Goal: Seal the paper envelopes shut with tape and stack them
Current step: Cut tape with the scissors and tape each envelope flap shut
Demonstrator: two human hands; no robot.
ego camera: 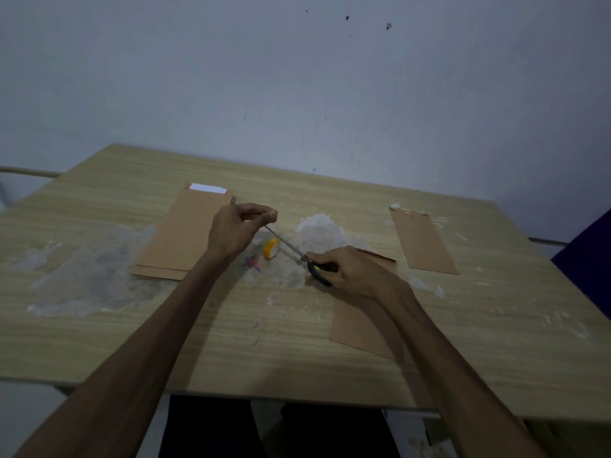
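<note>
My right hand [350, 269] is curled round the dark handles of the scissors [299, 254], whose thin blades run up and left to the fingertips of my left hand [238, 231]. That left hand is pinched tight, thumb against forefinger, raised above the tabletop [99, 325] — I think it holds a strip of clear tape at the blade tips, though the strip itself is too faint to make out in this dim light. The yellow tape roll [271, 248] lies on the tabletop between my two hands, just below the blades. My right wrist covers much of the nearest envelope [358, 328], which lies toward the near edge. A stack of envelopes [180, 239] sits behind my left hand, a white slip [208, 188] showing at its far end — and a single envelope [425, 242] lies near the right edge.
</note>
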